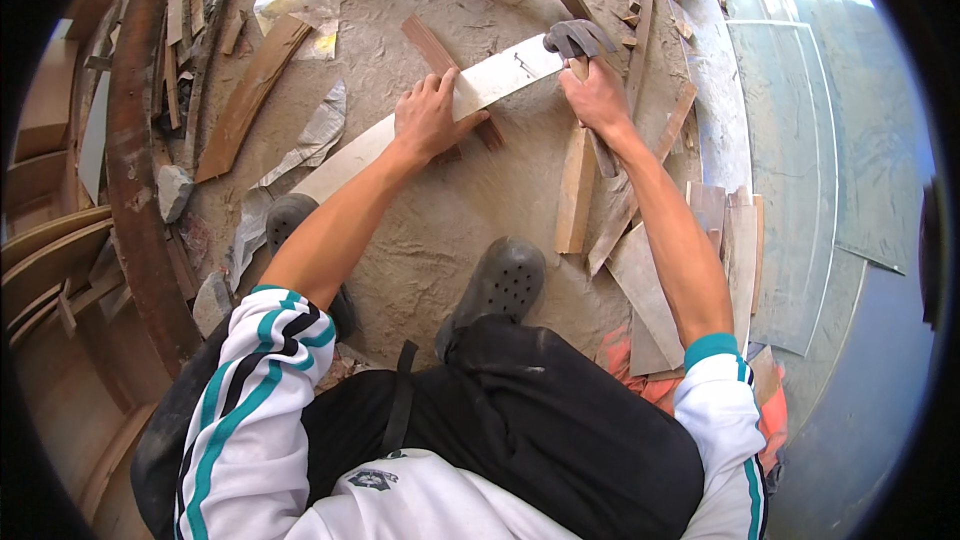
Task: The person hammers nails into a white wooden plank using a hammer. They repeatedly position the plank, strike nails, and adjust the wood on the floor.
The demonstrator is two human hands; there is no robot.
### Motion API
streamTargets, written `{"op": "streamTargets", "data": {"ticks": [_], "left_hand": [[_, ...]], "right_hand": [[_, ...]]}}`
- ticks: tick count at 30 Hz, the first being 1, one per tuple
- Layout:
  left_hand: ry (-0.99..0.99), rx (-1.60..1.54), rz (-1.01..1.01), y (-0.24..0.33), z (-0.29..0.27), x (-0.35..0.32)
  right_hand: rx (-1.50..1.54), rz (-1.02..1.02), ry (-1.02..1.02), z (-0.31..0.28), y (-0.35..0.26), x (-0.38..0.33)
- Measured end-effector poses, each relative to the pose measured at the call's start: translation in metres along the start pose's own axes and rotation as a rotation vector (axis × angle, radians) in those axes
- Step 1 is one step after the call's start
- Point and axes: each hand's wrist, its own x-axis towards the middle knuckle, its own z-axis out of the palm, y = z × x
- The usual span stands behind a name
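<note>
A long white wooden board slants from near my left foot up to the right, lying across a reddish-brown plank. My left hand is on the board, its fingers over the far edge and its thumb stretched along the near side. Small dark marks, perhaps nails, show on the board toward its right end. My right hand grips a claw hammer by its wooden handle. The hammer's dark metal head is beside the board's right end. I cannot tell whether it touches the board.
My dark clogs stand on the dusty ground. A square timber block and wood offcuts lie at right, before large glass-like sheets. A brown plank, a crumpled sheet and a rusty curved beam are at left.
</note>
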Motion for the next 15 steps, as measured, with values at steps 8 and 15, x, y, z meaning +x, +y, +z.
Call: {"op": "streamTargets", "data": {"ticks": [8,15], "left_hand": [[-0.044,-0.048,-0.011,0.001,-0.012,0.000],[-0.015,-0.017,0.002,-0.003,-0.005,0.004]], "right_hand": [[-0.030,0.010,-0.085,-0.003,0.003,-0.006],[0.069,-0.199,0.016,-0.016,-0.023,-0.008]]}}
